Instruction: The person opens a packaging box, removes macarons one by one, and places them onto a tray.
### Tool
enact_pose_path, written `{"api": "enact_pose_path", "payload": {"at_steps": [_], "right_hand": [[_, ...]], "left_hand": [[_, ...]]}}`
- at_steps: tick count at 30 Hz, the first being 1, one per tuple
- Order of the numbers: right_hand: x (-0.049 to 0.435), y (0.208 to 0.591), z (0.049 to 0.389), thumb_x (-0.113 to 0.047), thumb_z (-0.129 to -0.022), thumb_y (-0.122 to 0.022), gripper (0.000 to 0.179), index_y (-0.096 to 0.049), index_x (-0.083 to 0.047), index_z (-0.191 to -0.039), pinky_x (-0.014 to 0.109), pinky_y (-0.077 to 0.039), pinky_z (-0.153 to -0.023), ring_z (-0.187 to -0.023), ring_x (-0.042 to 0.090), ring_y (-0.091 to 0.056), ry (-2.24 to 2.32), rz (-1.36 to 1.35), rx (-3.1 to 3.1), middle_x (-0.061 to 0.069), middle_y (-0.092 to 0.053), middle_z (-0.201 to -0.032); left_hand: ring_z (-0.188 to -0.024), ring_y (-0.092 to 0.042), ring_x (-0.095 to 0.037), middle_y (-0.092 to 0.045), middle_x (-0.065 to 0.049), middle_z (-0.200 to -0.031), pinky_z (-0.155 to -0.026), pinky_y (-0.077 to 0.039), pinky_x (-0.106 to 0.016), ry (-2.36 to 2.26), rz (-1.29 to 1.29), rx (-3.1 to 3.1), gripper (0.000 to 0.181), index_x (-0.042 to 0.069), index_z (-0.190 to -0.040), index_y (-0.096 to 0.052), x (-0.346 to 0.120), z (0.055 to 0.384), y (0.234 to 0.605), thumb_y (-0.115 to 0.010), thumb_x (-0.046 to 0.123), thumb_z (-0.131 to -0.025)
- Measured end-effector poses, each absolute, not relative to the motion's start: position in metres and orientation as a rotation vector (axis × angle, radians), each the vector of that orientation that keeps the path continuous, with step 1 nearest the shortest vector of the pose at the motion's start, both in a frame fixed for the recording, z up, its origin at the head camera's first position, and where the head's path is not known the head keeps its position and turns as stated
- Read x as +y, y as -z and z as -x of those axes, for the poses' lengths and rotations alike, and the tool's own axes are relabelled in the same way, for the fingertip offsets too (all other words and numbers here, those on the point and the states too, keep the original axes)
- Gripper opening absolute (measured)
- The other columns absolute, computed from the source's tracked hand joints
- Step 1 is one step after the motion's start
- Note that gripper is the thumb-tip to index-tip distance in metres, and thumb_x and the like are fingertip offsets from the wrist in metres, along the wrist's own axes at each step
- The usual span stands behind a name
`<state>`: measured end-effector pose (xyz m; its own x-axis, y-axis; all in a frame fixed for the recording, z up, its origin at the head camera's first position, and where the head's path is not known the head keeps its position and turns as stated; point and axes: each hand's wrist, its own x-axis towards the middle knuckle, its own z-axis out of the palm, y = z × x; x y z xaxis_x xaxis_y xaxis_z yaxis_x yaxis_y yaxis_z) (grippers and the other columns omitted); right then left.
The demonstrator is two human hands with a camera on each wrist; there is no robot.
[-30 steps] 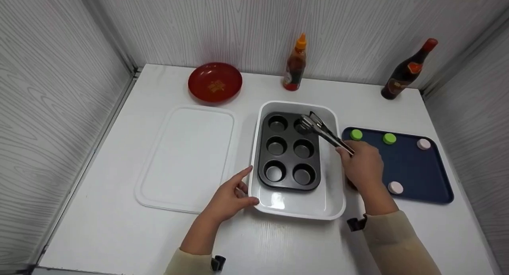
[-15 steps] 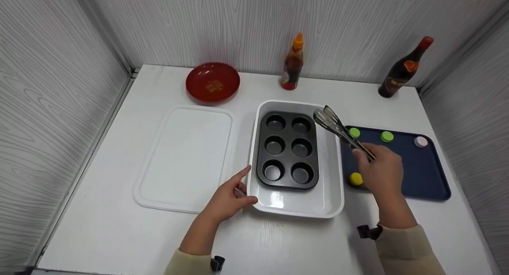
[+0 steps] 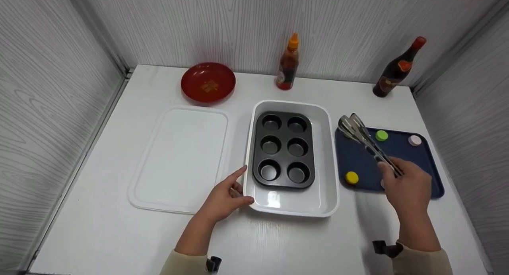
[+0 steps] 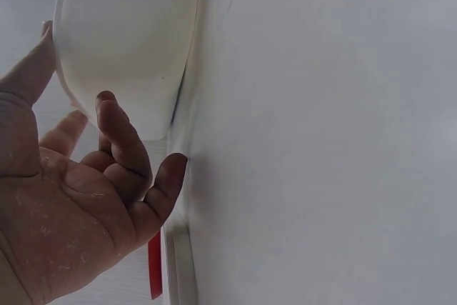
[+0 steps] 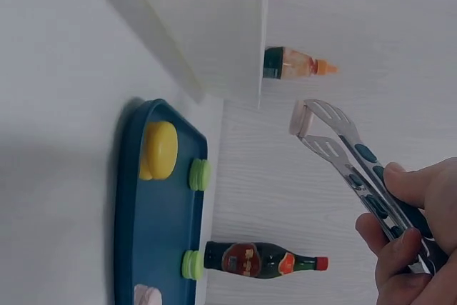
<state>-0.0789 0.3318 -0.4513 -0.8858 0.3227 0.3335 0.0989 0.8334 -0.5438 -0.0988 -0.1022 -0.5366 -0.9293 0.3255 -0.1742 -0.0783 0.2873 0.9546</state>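
Note:
My left hand (image 3: pixel 224 199) touches the near left side of a white rectangular pan (image 3: pixel 334 187) with spread thumb and index finger. Its other fingers are loosely bent, as the left wrist view shows beside the pan's wall (image 4: pixel 136 55). Inside the pan lies a dark muffin tin (image 3: pixel 284 155) whose cups look bare. My right hand (image 3: pixel 409 185) grips metal tongs (image 3: pixel 368 141) above the blue tray (image 3: pixel 366 163). In the right wrist view a pale pink macaron (image 5: pixel 300 119) sits between the tongs' tips.
On the tray are a yellow macaron (image 3: pixel 351 178), a green one (image 3: pixel 381 135) and a pink one (image 3: pixel 414 140). A white lid-like board (image 3: pixel 181 159) lies left. Behind stand a red bowl (image 3: pixel 208 82), a sauce bottle (image 3: pixel 288 66) and a dark bottle (image 3: pixel 393 74).
My right hand has carried the tongs rightward from over the muffin tin to over the tray's left part. The left hand stays at the pan's rim.

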Motion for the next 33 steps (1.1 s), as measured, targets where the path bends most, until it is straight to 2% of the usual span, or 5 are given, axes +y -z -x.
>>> {"api": "enact_pose_path", "payload": {"at_steps": [5, 20, 23, 27, 33], "right_hand": [[0.349, 0.456, 0.061, -0.015, -0.101, -0.074, 0.035, -0.072, 0.012, -0.124, 0.06, -0.05, -0.082, -0.099, 0.052, -0.067, -0.743, 0.396, -2.581, 0.035, -0.069, -0.113], [0.399, 0.471, 0.025, -0.02, -0.104, -0.069, 0.04, -0.069, 0.012, -0.127, 0.062, -0.048, -0.078, -0.093, 0.053, -0.066, -0.641, 0.66, -2.639, 0.036, -0.07, -0.109], [0.407, 0.471, 0.02, -0.021, -0.103, -0.071, 0.038, -0.072, 0.01, -0.125, 0.052, -0.049, -0.068, -0.077, 0.045, -0.068, -0.591, 0.676, -2.619, 0.033, -0.073, -0.1], [0.42, 0.472, 0.011, -0.022, -0.101, -0.073, 0.036, -0.075, 0.007, -0.122, 0.035, -0.043, -0.062, -0.059, 0.016, -0.06, -0.555, 0.744, -2.589, 0.03, -0.074, -0.094], [0.434, 0.478, -0.003, -0.022, -0.098, -0.074, 0.034, -0.076, 0.005, -0.119, 0.042, -0.042, -0.068, -0.079, 0.043, -0.067, -0.531, 0.814, -2.528, 0.032, -0.073, -0.103]], "left_hand": [[-0.08, -0.059, -0.016, -0.058, -0.012, -0.101, -0.07, -0.053, -0.028, -1.676, -0.236, 2.219, 0.094, 0.019, -0.165, -0.04, -0.104, 0.099, 0.535, -0.091, 0.016, -0.085], [-0.079, -0.059, -0.016, -0.059, -0.013, -0.101, -0.069, -0.052, -0.028, -1.69, -0.199, 2.203, 0.093, 0.017, -0.165, -0.041, -0.102, 0.099, 0.533, -0.09, 0.011, -0.086], [-0.079, -0.06, -0.016, -0.059, -0.014, -0.101, -0.069, -0.052, -0.027, -1.695, -0.202, 2.198, 0.093, 0.016, -0.165, -0.041, -0.101, 0.099, 0.533, -0.09, 0.011, -0.086], [-0.08, -0.06, -0.017, -0.059, -0.015, -0.101, -0.068, -0.052, -0.027, -1.707, -0.217, 2.192, 0.093, 0.014, -0.164, -0.041, -0.101, 0.099, 0.533, -0.09, 0.012, -0.086], [-0.079, -0.058, -0.018, -0.059, -0.013, -0.102, -0.067, -0.051, -0.027, -1.695, -0.22, 2.2, 0.093, 0.014, -0.164, -0.041, -0.101, 0.101, 0.535, -0.09, 0.014, -0.086]]}}
